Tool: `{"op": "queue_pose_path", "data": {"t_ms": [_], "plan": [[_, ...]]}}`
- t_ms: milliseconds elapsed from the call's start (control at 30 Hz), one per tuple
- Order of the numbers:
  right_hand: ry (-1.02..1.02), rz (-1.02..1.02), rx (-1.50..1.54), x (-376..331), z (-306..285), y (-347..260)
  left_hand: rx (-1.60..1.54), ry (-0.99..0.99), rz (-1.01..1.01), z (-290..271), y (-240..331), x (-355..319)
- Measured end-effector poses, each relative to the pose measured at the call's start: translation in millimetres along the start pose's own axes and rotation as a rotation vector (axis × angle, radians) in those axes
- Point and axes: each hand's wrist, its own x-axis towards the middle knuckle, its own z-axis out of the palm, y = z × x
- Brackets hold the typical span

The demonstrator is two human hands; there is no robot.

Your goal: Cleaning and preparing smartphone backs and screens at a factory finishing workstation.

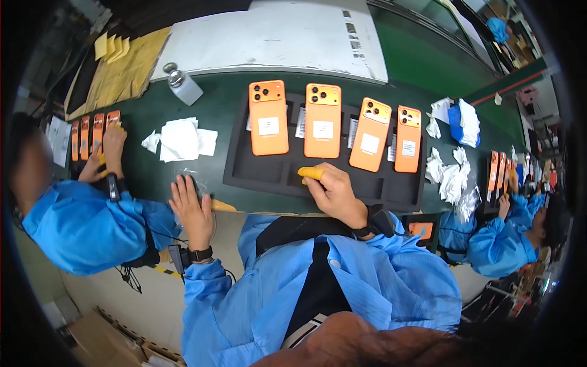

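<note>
My left hand (191, 208) lies flat, fingers apart, on a clear plastic film (189, 178) at the near edge of the green table. My right hand (333, 191) rests on the black foam tray (257, 171), its index finger wearing a yellow finger cot (310, 174); it holds nothing I can make out. Several orange phones stand back-up in the tray: one at the left (268, 117), one beside it (323, 120), a third (370, 134) and a fourth (408, 139), each with a white sticker.
White cloths (180, 139) and a metal-capped dispenser bottle (182, 84) lie left of the tray. More crumpled wipes (452, 174) sit right. A person at left (79, 226) handles orange phones (92, 134); another person at right (507, 238) works likewise. A white sheet (275, 37) lies behind.
</note>
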Motion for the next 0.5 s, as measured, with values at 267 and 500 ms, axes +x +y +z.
{"op": "queue_pose_path", "data": {"t_ms": [267, 500], "plan": [[0.433, 0.207, -0.329, -50.3, -99.9, 27.8, -0.270, 0.258, 0.115, -25.2, 47.1, 1.8], [0.610, 0.333, -0.626, -85.0, -155.1, 42.0, -0.499, 0.018, 0.652, -36.3, 172.1, 35.2]]}}
